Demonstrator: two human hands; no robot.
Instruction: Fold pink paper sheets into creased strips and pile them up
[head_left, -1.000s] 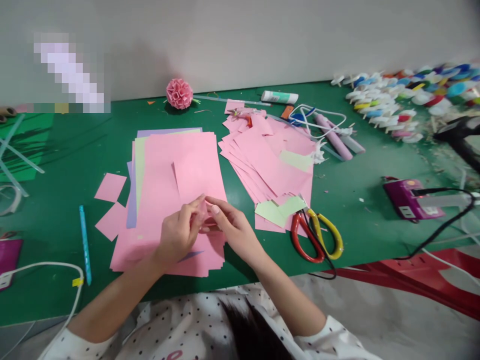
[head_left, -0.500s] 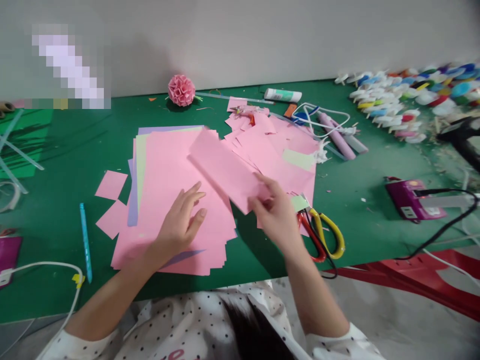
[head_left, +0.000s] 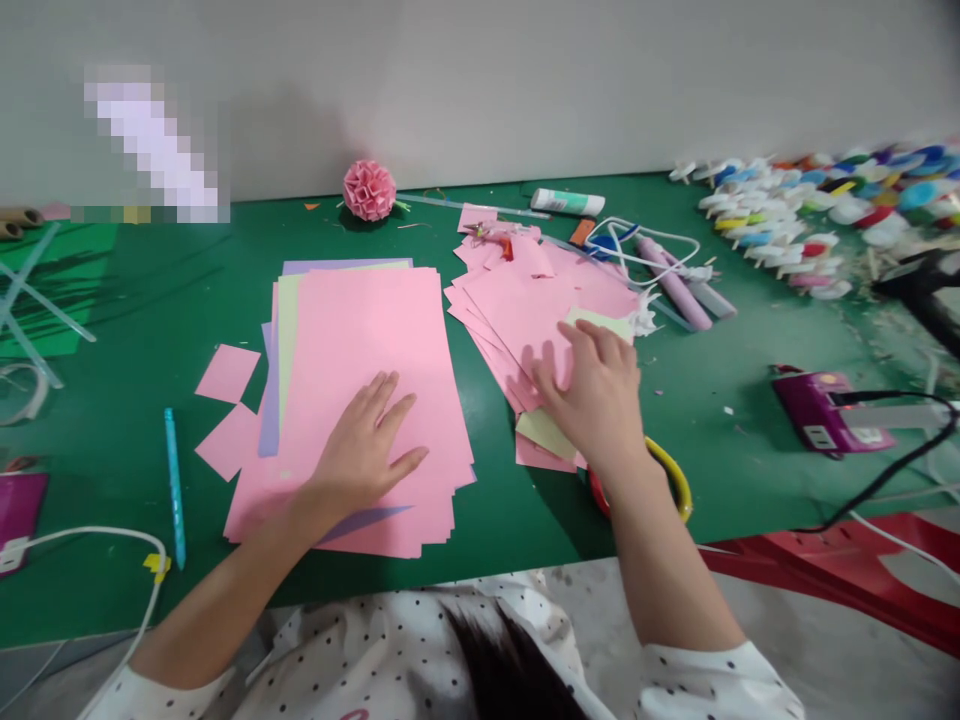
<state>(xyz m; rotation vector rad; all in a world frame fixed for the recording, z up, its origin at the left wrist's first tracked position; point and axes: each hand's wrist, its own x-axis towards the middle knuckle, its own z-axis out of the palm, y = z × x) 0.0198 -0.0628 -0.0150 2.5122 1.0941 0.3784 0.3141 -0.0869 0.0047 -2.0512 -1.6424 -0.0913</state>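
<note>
A stack of pink paper sheets point(head_left: 367, 330), with purple and pale green edges showing at its left, lies in front of me. My left hand point(head_left: 367, 440) rests on it, fingers spread, holding nothing. Over a loose pile of cut pink paper point(head_left: 517, 300) on the right, my right hand point(head_left: 596, 390) reaches with bent, parted fingers and nothing visible in it. Pale green paper point(head_left: 546, 432) pokes out below that hand. Scissors with red and yellow handles point(head_left: 671, 475) are partly covered by my right wrist; their blades are hidden.
Two pink squares point(head_left: 228, 373) and a blue pen point(head_left: 174, 490) lie left. At the back are a pink paper flower ball point(head_left: 369, 190), a glue stick point(head_left: 568, 202) and a pink tool with a white cord point(head_left: 675, 285). Many bottle caps point(head_left: 787, 220) fill the far right, behind a purple power box point(head_left: 821, 410).
My right hand has moved right and let go of the pink strip it held, now among the right pile. My left hand has come down flatter on the stack.
</note>
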